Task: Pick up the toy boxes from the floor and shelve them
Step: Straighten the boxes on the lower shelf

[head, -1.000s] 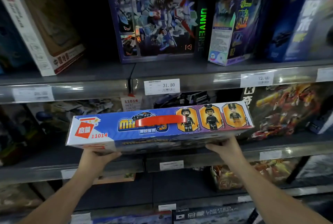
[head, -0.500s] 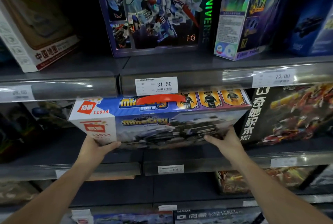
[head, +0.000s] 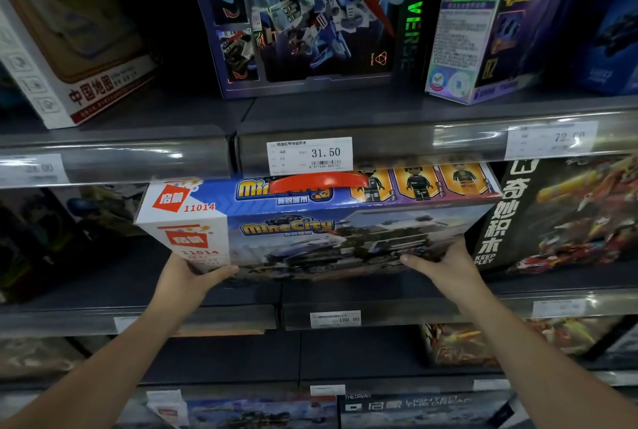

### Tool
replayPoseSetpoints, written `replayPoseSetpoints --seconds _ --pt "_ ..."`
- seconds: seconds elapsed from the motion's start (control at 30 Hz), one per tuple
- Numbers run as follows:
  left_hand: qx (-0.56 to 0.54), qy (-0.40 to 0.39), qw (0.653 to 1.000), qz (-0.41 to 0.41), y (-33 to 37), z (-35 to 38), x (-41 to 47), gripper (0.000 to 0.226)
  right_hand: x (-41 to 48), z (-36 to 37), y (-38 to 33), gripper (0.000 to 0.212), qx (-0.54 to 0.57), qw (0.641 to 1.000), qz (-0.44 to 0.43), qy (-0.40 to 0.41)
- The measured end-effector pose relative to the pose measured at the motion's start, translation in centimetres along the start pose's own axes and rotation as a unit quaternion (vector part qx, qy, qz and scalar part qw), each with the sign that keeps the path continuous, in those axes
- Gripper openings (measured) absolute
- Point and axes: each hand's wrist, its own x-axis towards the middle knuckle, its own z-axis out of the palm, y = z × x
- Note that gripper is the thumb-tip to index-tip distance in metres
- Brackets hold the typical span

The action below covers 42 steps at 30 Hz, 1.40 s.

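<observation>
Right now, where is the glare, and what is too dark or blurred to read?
Head view: glare streaks the clear plastic price rail and half washes out the white 72.00 tag; the white 31.50 tag reads sharp; the blue-and-white MineCity toy box is well lit; the lowest shelf's boxes are dim and soft; the rails bow from the wide lens.

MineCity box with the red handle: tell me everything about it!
The MineCity box is a long, glossy cardboard carton, blue and white, numbered 11014, with three minifigure pictures and a red handle on top. It is held lengthwise at the middle shelf; the left hand and right hand grip its lower corners.
</observation>
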Motion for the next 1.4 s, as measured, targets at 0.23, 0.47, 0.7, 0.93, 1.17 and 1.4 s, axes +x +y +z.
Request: replayPoseSetpoints --seconds 0.23,0.47,0.7,0.93,1.17,1.4 --pt "0.004 -0.010 1.000 -0.019 0.4 -0.2 0.1 0.048 -0.8 0.2 -0.2 0.103 0.020 1.000 -0.001 0.004" --pt "-0.002 -0.016 1.000 -0.012 0.8 -0.3 -0.3 0.046 -2.1 0.2 -1.0 0.124 0.022 0.999 -0.037 0.021" --pt "0.000 -0.020 1.000 -0.002 1.1 -0.6 -0.9 0.043 -2.9 -0.4 -1.2 0.120 0.017 0.999 -0.036 0.011" --pt "0.000 -0.026 1.000 0.000 1.6 -0.7 -1.6 0.041 -3.5 -0.9 -1.4 0.115 0.015 0.999 -0.039 0.002" --pt "0.000 -0.015 1.000 -0.007 1.2 -0.8 -1.5 0.053 -3.7 -0.7 -1.2 0.114 0.025 0.999 -0.041 0.018" --pt "-0.009 -0.004 1.000 0.004 1.0 -0.4 -1.0 0.052 -3.2 0.0 -1.5 0.129 0.017 0.999 -0.039 0.017"
